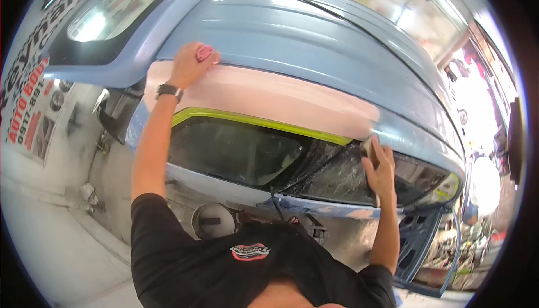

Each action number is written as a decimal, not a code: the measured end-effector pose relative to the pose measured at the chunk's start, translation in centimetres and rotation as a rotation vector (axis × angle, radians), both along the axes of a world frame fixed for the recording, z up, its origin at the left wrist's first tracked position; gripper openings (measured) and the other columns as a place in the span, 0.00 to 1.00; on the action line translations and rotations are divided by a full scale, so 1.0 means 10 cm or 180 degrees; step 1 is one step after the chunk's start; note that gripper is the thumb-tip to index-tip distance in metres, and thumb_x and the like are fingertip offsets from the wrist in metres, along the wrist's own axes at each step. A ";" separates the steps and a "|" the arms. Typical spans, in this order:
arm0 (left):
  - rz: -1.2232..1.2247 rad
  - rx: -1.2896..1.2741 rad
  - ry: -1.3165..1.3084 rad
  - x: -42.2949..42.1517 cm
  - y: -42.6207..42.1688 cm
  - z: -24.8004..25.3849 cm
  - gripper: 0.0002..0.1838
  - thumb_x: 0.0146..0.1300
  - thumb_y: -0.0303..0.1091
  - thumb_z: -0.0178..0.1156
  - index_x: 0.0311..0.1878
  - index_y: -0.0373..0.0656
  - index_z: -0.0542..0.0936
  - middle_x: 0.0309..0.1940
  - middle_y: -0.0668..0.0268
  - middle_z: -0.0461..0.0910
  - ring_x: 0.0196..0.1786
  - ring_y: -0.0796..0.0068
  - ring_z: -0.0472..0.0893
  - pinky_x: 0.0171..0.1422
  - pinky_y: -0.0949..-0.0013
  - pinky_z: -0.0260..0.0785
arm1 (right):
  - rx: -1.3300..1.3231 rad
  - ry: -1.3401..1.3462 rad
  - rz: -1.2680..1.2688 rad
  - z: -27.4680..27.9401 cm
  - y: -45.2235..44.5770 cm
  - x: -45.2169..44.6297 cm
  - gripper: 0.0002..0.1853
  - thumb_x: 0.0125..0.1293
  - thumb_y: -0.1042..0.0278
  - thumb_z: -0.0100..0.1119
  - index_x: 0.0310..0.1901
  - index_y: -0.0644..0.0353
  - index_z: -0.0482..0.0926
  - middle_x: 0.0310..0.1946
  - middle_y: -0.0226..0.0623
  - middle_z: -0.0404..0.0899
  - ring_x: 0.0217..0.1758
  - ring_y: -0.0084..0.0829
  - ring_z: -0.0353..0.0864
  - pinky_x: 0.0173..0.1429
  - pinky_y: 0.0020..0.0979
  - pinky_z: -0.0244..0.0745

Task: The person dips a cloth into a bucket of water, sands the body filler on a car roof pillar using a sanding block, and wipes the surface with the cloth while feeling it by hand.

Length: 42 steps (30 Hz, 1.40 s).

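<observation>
My left hand (193, 65), with a dark watch at the wrist, is closed around a pink cloth (204, 53) at the upper left end of a pale pink patch (269, 95) on the blue car's roof edge. To the right, my right hand (380, 168) grips a tan sanding block (370, 150) beside the patch's lower right end, over the side windows. Yellow-green tape (264, 124) runs along the top of the dark side window (236, 151), just below the patch.
The windshield (101, 27) is at the upper left, with a side mirror (106, 117) below it. A round bucket (214, 221) stands on the floor below the car. An open blue door (418, 246) and cluttered items (460, 252) are at the lower right.
</observation>
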State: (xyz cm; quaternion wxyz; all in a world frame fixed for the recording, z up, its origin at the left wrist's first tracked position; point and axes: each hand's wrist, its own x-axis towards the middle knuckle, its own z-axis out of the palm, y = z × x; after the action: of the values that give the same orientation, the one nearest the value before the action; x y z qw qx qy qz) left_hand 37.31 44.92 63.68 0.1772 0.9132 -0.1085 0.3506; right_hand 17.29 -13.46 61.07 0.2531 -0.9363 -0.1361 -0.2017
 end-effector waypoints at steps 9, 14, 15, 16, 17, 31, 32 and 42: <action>-0.1599 0.1396 -0.0025 -0.37 -0.77 0.15 0.42 0.69 0.46 0.66 0.81 0.38 0.63 0.82 0.51 0.61 0.82 0.46 0.63 0.88 0.45 0.51 | 0.3090 0.2930 -0.1817 -2.84 -0.94 -2.34 0.32 0.77 0.47 0.63 0.65 0.72 0.82 0.54 0.38 0.87 0.58 0.30 0.81 0.67 0.34 0.74; -0.2278 0.2536 0.0877 -0.35 -1.90 0.16 0.48 0.75 0.59 0.55 0.86 0.35 0.52 0.87 0.50 0.49 0.89 0.51 0.46 0.91 0.44 0.36 | 0.2186 0.4197 -0.3154 -4.01 -1.22 -3.83 0.49 0.67 0.25 0.60 0.65 0.73 0.81 0.62 0.58 0.84 0.71 0.50 0.78 0.72 0.46 0.71; -0.2459 0.2609 0.0772 -0.31 -2.16 0.17 0.48 0.76 0.60 0.54 0.86 0.36 0.52 0.87 0.51 0.49 0.89 0.52 0.46 0.91 0.45 0.35 | 0.2596 0.4371 -0.3302 -4.50 -1.30 -4.24 0.50 0.66 0.25 0.61 0.66 0.73 0.80 0.61 0.58 0.84 0.67 0.49 0.80 0.71 0.46 0.73; -0.2639 0.2660 0.0683 -0.27 -2.42 0.17 0.48 0.76 0.61 0.52 0.86 0.36 0.52 0.87 0.51 0.48 0.90 0.52 0.45 0.91 0.45 0.35 | 0.2987 0.4538 -0.3474 -5.01 -1.41 -4.64 0.51 0.64 0.25 0.62 0.67 0.74 0.79 0.59 0.58 0.84 0.64 0.49 0.82 0.69 0.47 0.74; -0.2806 0.2689 0.0600 -0.25 -2.70 0.12 0.48 0.77 0.62 0.51 0.86 0.36 0.51 0.87 0.51 0.48 0.90 0.53 0.45 0.91 0.46 0.35 | 0.2865 0.4756 -0.3609 -5.01 -1.40 -4.80 0.51 0.63 0.24 0.63 0.66 0.74 0.80 0.56 0.56 0.85 0.59 0.48 0.84 0.64 0.48 0.76; -0.3262 0.2001 0.0168 -0.11 -4.63 -0.11 0.49 0.76 0.62 0.55 0.84 0.36 0.54 0.87 0.51 0.48 0.89 0.55 0.47 0.91 0.47 0.40 | 0.3434 0.3347 -0.3391 -3.83 -1.12 -3.87 0.32 0.73 0.43 0.67 0.60 0.70 0.86 0.46 0.37 0.88 0.48 0.29 0.83 0.54 0.34 0.78; -0.3206 0.2061 0.0195 -0.12 -4.47 -0.10 0.49 0.75 0.62 0.55 0.84 0.35 0.54 0.87 0.50 0.48 0.89 0.55 0.47 0.91 0.47 0.40 | 0.3471 0.3262 -0.3383 -3.73 -1.06 -3.84 0.31 0.74 0.45 0.67 0.60 0.70 0.86 0.47 0.37 0.88 0.48 0.28 0.83 0.55 0.34 0.78; -0.2818 0.2157 0.0385 -0.13 -2.50 0.00 0.51 0.72 0.57 0.61 0.85 0.34 0.52 0.88 0.51 0.47 0.89 0.54 0.48 0.91 0.46 0.40 | 0.2351 0.4506 -0.3854 -3.17 -0.09 -4.02 0.30 0.71 0.40 0.67 0.58 0.62 0.89 0.45 0.36 0.88 0.45 0.30 0.83 0.51 0.36 0.78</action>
State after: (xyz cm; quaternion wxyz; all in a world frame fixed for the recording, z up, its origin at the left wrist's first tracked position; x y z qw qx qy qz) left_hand 35.99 19.97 63.65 0.0100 0.8049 -0.5778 0.1353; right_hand -22.89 -14.37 29.37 0.4055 -0.6151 0.6166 0.2775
